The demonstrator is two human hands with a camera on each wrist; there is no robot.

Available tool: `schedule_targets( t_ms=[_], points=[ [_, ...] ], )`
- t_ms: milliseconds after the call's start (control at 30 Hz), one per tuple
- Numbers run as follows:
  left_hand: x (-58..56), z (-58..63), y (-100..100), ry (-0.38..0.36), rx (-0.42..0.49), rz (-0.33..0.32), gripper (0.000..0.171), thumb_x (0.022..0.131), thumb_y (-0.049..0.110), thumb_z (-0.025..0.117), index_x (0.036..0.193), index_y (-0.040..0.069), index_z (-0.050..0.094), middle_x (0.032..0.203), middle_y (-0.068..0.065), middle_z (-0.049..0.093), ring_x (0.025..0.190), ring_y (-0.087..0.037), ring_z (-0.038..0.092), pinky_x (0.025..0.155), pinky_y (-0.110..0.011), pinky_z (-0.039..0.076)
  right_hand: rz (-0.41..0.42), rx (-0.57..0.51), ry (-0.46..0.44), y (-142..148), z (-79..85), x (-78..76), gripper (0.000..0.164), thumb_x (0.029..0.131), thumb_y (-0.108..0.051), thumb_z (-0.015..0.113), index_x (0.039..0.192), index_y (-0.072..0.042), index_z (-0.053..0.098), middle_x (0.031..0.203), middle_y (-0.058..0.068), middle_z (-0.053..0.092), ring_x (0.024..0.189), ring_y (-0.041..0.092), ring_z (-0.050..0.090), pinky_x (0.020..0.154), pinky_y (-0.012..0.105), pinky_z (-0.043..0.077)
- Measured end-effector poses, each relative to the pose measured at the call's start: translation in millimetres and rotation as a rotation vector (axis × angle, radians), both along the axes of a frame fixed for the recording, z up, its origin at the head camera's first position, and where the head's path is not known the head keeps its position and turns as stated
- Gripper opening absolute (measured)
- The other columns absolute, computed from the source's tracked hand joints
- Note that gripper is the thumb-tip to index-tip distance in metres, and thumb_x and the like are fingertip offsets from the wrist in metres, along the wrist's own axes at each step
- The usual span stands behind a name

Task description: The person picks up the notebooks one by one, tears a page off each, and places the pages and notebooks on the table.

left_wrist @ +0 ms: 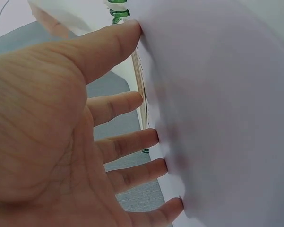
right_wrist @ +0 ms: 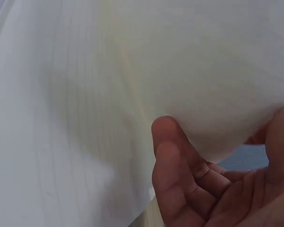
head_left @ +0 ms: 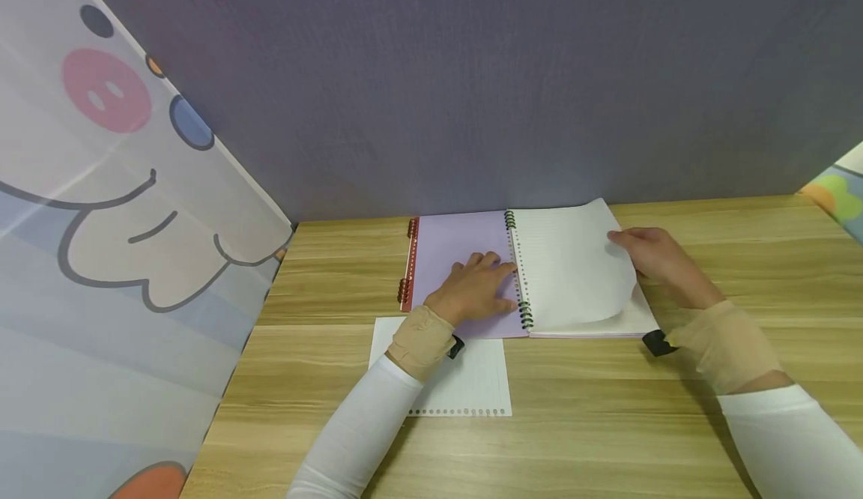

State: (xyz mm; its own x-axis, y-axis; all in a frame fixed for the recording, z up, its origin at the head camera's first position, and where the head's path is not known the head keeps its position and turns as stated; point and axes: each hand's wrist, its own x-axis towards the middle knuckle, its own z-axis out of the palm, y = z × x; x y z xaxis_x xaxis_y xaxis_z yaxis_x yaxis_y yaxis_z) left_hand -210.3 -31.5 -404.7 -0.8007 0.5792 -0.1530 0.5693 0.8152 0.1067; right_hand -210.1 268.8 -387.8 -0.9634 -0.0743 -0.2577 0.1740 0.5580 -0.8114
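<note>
A spiral notebook lies open on the table, its lilac cover [head_left: 458, 233] folded to the left and its green coil [head_left: 525, 315] in the middle. My left hand [head_left: 477, 287] rests on the cover beside the coil. In the left wrist view its spread fingertips [left_wrist: 151, 137] touch the pale lilac surface. At the notebook's right edge, my right hand [head_left: 657, 259] pinches a white lined page [head_left: 566, 267]. That page is lifted and bowed over the sheets below. The right wrist view shows the page [right_wrist: 217, 85] curving between thumb and fingers [right_wrist: 167, 161].
A loose lined sheet [head_left: 472, 383] with punched holes lies below the notebook, partly under my left forearm. A red edge with red coils [head_left: 405, 291] shows from beneath the lilac cover. A grey panel [head_left: 472, 94] stands behind the wood-grain table [head_left: 573, 424].
</note>
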Motion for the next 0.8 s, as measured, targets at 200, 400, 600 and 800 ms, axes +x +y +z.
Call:
schedule_targets(
  t_ms=[200,400,600,800],
  points=[
    [-0.9,-0.4,0,0.0,0.0,0.0,0.071,0.082,0.056,0.056,0.143,0.028,0.032,0.141,0.0,0.033,0.127,-0.023,0.03,0.091,-0.046,0.032,0.059,-0.044,-0.043,5,-8.4,-4.0,0.061,0.095,-0.046,0.04,0.133,0.001,0.034,0.125,0.018,0.044,0.101,0.024,0.051,0.082,0.036,0.042],
    [-0.7,0.6,0,0.004,-0.003,0.003,0.072,0.082,0.057,0.056,0.143,0.027,0.032,0.141,-0.001,0.034,0.127,-0.023,0.03,0.091,-0.046,0.032,0.106,-0.139,-0.043,9,-16.2,-5.8,0.054,0.095,-0.033,0.046,0.133,0.004,0.034,0.117,0.016,0.051,0.091,0.018,0.057,0.079,0.038,0.044],
    [-1.0,-0.1,-1,-0.004,-0.003,0.012,0.073,0.082,0.058,0.055,0.143,0.026,0.032,0.141,0.0,0.032,0.127,-0.022,0.029,0.092,-0.046,0.031,0.107,-0.188,-0.094,10,-18.0,-6.0,0.055,0.093,-0.03,0.048,0.133,0.006,0.032,0.109,0.014,0.055,0.088,0.022,0.058,0.076,0.041,0.045],
    [-0.1,-0.8,1,-0.01,0.008,0.014,0.072,0.082,0.057,0.056,0.143,0.026,0.034,0.141,0.0,0.033,0.126,-0.022,0.03,0.092,-0.046,0.031,0.048,-0.272,-0.187,11,-16.6,-4.0,0.054,0.091,-0.029,0.049,0.133,0.002,0.033,0.096,0.009,0.058,0.083,0.023,0.058,0.074,0.047,0.045]
  ],
)
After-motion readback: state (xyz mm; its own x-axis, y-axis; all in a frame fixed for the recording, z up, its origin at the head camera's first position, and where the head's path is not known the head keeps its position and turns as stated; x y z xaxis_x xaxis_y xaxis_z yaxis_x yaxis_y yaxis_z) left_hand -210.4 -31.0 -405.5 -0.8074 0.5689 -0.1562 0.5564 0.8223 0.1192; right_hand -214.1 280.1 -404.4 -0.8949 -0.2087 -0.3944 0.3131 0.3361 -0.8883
